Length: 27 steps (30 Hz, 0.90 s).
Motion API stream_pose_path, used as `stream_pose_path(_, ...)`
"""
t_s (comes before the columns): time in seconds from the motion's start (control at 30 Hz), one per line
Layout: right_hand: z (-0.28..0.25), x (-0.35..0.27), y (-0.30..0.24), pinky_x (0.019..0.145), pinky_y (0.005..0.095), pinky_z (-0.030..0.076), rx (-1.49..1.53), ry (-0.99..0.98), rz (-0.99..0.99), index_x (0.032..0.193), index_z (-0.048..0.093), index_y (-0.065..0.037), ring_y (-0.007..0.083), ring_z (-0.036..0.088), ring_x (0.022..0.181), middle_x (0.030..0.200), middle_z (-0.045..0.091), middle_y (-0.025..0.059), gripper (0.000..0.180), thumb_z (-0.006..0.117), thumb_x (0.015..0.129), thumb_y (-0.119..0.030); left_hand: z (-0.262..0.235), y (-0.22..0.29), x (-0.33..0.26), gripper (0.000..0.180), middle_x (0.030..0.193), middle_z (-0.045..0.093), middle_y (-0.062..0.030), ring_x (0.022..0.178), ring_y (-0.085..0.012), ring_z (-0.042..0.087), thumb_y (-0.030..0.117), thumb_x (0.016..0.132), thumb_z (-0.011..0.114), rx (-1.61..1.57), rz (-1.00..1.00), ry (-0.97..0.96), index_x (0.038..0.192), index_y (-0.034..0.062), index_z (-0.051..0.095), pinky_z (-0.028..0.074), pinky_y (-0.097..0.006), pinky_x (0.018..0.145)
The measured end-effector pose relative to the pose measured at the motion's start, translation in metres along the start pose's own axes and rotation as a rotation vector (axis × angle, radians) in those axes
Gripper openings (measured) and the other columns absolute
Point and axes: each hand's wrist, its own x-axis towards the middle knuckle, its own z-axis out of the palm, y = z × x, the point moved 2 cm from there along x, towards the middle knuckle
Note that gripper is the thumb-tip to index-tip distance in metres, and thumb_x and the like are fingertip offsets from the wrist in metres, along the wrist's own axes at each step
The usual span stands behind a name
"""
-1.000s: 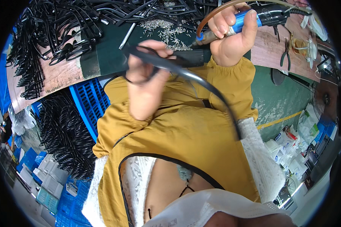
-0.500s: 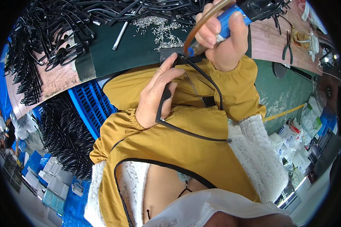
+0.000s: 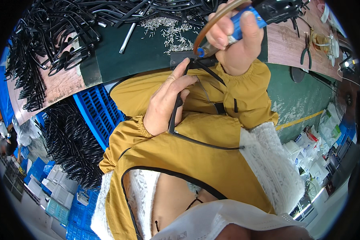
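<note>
My left hand [image 3: 164, 100] is closed around a black eyeglass frame [image 3: 173, 120]. One temple arm [image 3: 208, 143] of the frame stretches to the right across my mustard apron, and another dark temple runs from the hinge toward my right sleeve. My right hand [image 3: 244, 48] grips a blue and black power screwdriver [image 3: 259, 17] tilted down to the left. Its blue-collared tip [image 3: 201, 52] is at the frame's hinge, beside my left fingertips, over a small dark block [image 3: 176, 60] on the table edge. Whether the bit touches a screw is too small to tell.
Small silvery screws [image 3: 174, 36] lie scattered on the dark green mat [image 3: 120, 66]. Black temples and frames [image 3: 60, 28] heap along the far left. A brown hose [image 3: 214, 24] arches by the screwdriver. Pliers [image 3: 306, 54] lie right; a blue crate [image 3: 98, 110] stands below the table's left.
The eyeglass frame has turned slightly in my left hand, and the temple by my right sleeve now shows shorter. The screwdriver tip stays at nearly the same spot.
</note>
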Motion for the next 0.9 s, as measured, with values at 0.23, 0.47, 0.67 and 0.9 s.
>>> stream_pose_path(0.23,0.012,0.003,0.001,0.045,0.0249,0.036,0.012,-0.033,0.015,0.103,0.049,-0.009,0.0122,0.048,0.053,0.072,0.05,0.0031,0.026,0.064,0.102,-0.03,0.0,-0.009,-0.003,0.043,0.138,0.06,-0.033,0.114,-0.043,0.069,-0.019,0.08,0.056,-0.022,0.038,0.014,0.117,0.0018,0.062,0.057,-0.039,0.09)
stream_pose_path(0.47,0.006,0.007,0.007,0.045,0.0242,0.036,0.062,-0.009,0.044,0.101,0.049,-0.011,0.0112,0.046,0.053,0.072,0.048,0.0026,0.02,0.06,0.104,-0.027,0.003,-0.016,-0.004,0.039,0.135,0.061,-0.0339,0.11,-0.0412,0.071,-0.019,0.08,0.058,-0.022,0.08,0.053,0.114,-0.0001,0.063,0.059,-0.037,0.085)
stream_pose_path(0.67,-0.008,0.008,-0.001,0.045,0.0244,0.037,0.103,0.041,-0.118,0.116,0.057,-0.01,0.0117,0.048,0.054,0.074,0.052,0.0014,0.021,0.055,0.108,-0.029,0.004,-0.007,-0.003,0.042,0.136,0.06,-0.0336,0.121,-0.0438,0.066,-0.02,0.08,0.059,-0.022,0.089,0.06,0.117,-0.001,0.062,0.056,-0.04,0.095)
stream_pose_path(0.9,-0.009,-0.058,-0.046,0.065,0.0315,0.052,-1.228,0.021,0.549,0.099,0.067,0.002,0.0122,0.064,0.071,0.076,0.069,0.008,0.029,0.073,0.097,-0.027,0.001,0.001,0.0,0.042,0.135,0.06,-0.0342,0.127,-0.0459,0.061,-0.017,0.084,0.059,-0.05,-0.049,0.006,0.123,-0.0014,0.061,0.053,-0.041,0.101)
